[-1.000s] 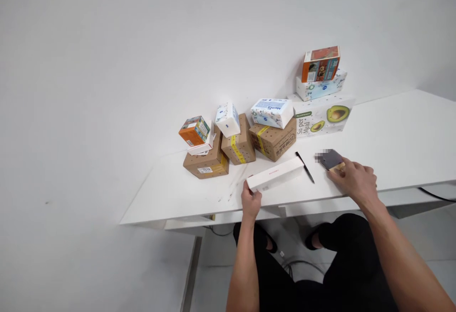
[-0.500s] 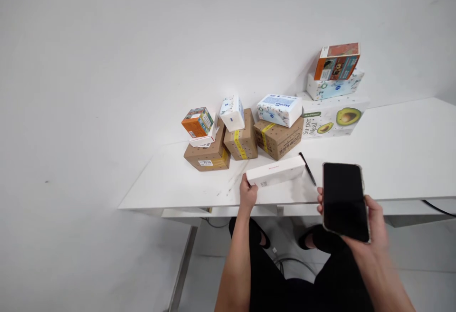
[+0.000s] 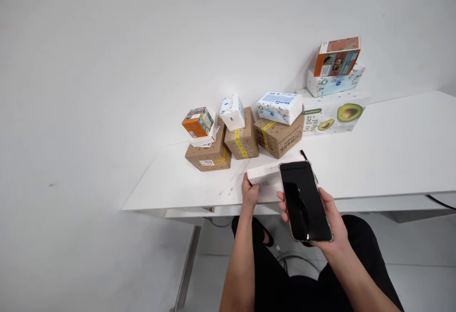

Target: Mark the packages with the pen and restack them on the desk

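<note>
My left hand [image 3: 250,192] grips the left end of a long white box [image 3: 261,175], its thumb on the near side. A smartphone [image 3: 305,203] with a dark screen and a clear case lies in my right hand [image 3: 331,217], fingers wrapped around both edges. The phone is held in front of the box's right part and hides it. Behind the phone a black pen [image 3: 303,154] shows only in part on the white table [image 3: 392,150].
Along the wall stand several brown cartons [image 3: 210,153], with tissue packs [image 3: 280,108] and a small orange box [image 3: 197,122] on top. At the right, an avocado-printed box [image 3: 335,117] carries a tissue pack [image 3: 335,83] and another orange box [image 3: 337,57]. A cable [image 3: 440,201] hangs at the right edge.
My right hand has moved left with the smartphone, which now covers the right part of the white box and most of the pen. My left hand keeps its grip on the box.
</note>
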Demonstrator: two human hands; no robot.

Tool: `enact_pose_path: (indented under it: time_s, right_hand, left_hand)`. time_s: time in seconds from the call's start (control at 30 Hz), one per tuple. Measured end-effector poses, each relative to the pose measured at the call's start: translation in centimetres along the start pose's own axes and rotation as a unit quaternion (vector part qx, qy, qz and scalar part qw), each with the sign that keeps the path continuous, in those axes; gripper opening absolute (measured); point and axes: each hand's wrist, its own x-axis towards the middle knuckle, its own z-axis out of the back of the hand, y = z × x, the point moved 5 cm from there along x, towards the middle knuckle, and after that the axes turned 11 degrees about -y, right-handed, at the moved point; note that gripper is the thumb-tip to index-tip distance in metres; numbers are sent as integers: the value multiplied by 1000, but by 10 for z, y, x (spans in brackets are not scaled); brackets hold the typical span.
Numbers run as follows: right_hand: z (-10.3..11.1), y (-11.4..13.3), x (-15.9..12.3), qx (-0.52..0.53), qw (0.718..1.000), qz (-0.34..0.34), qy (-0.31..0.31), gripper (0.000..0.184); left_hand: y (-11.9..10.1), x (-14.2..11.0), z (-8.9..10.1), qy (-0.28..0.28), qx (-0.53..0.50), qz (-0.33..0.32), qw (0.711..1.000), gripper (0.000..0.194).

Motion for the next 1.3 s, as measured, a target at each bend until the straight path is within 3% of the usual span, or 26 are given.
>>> enact_pose_path:
  time_s: [0.43,0.83,1.1,1.23,1.3]
  right_hand:
    - [-29,8,17,-25,999,14,41,51]
    - [-18,10,28,-35,999,26,22,51]
    - [-9,22,19,-58,997,45,-24,51]
    - [8,53,11,-145,976,132,-98,51]
    - [24,81,6,-245,926,229,-174,52]
  left_hand:
    - [6,2,0,7,2,0,1000,41]
    - [3,2,2,8,-6,2,1000,48]
    - [-2,1,-1,8,-22,11,1000,49]
    - [-4,1,-1,8,-34,12,999,47]
    - [-4,1,-2,9,-42,11,999,46]
